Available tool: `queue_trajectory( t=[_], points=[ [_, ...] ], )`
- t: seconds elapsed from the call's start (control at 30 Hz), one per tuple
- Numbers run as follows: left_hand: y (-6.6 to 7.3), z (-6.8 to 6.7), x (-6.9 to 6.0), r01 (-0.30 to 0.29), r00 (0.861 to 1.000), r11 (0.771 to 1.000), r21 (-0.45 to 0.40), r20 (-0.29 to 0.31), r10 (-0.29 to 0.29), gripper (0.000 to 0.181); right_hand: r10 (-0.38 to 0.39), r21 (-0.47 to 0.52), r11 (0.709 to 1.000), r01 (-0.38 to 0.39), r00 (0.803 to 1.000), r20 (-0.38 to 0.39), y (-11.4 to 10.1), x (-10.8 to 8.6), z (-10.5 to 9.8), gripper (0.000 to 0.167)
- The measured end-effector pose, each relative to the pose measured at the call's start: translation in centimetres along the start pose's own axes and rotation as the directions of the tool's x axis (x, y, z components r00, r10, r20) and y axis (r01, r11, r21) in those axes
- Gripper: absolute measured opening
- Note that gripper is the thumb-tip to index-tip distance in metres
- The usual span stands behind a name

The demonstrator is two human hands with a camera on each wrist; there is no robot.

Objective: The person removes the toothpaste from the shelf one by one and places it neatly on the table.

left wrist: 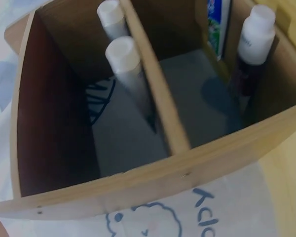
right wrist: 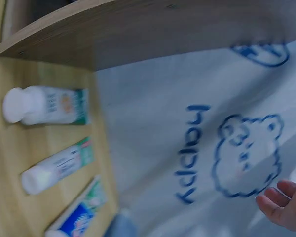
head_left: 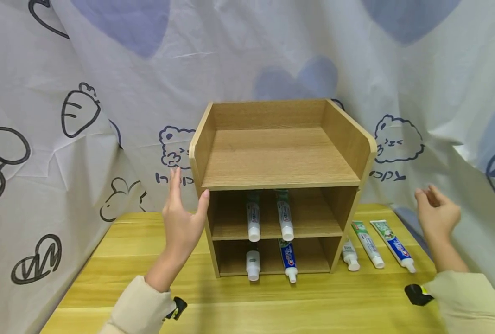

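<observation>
A wooden shelf unit (head_left: 281,183) stands on the table, two toothpaste tubes on its middle level and two items on its bottom level. To its left, my left hand (head_left: 182,222) is raised with fingers straight and thumb spread, holding nothing. My right hand (head_left: 437,215) is in the air at the right, fingers slightly bent and nothing in them. Below and left of it, a white-capped tube (head_left: 349,254), a green and white tube (head_left: 368,244) and a blue and green tube (head_left: 393,246) lie beside the shelf; the right wrist view also shows the white-capped tube (right wrist: 49,105).
A white cloth (head_left: 126,69) with blue hearts and line drawings hangs behind and around the sides. The yellow wooden table (head_left: 239,306) runs under the shelf. Black wrist devices are at both cuffs, the left one (head_left: 176,308) near the table's front.
</observation>
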State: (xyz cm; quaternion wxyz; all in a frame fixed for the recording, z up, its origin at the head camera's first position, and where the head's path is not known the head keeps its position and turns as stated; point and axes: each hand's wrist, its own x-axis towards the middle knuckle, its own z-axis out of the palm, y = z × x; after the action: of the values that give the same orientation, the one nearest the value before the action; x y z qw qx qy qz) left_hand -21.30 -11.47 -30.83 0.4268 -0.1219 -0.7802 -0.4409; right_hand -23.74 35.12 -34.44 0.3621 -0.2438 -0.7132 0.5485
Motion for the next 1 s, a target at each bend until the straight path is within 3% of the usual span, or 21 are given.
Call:
queue_trajectory(
  t=[0.1, 0.33, 0.5, 0.63, 0.83, 1.0],
  points=[
    [-0.4, 0.2, -1.3, 0.005, 1.000, 1.000, -0.002, -0.008, -0.005, 0.067, -0.019, 0.018, 1.000, 0.019, 1.000, 0.017, -1.8, -0.1, 0.0, 0.048],
    [-0.9, 0.8, -4.1, -0.013, 1.000, 1.000, -0.004, -0.026, 0.013, 0.067, 0.011, -0.059, 0.998, -0.006, 0.996, 0.089, -5.8, -0.7, 0.4, 0.047],
    [-1.4, 1.7, -6.3, -0.056, 0.998, 0.998, 0.021, -0.037, 0.057, 0.068, -0.037, -0.066, 0.997, 0.047, 0.987, 0.154, -8.2, -1.2, 0.8, 0.048],
    [-1.8, 2.6, -8.1, -0.119, 0.992, 0.993, -0.008, -0.041, 0.118, 0.068, -0.093, -0.072, 0.991, 0.111, 0.972, 0.218, -9.9, -1.9, 1.3, 0.048],
    [-2.1, 3.6, -10.3, -0.186, 0.982, 0.980, -0.071, 0.001, 0.186, 0.065, -0.192, -0.052, 0.975, 0.214, 0.942, 0.274, -11.9, -2.9, 2.2, 0.049],
    [-2.4, 4.4, -11.2, -0.197, 0.979, 0.979, -0.054, 0.048, 0.199, 0.062, -0.273, -0.033, 0.955, 0.295, 0.916, 0.293, -13.3, -3.7, 2.9, 0.048]
  ],
)
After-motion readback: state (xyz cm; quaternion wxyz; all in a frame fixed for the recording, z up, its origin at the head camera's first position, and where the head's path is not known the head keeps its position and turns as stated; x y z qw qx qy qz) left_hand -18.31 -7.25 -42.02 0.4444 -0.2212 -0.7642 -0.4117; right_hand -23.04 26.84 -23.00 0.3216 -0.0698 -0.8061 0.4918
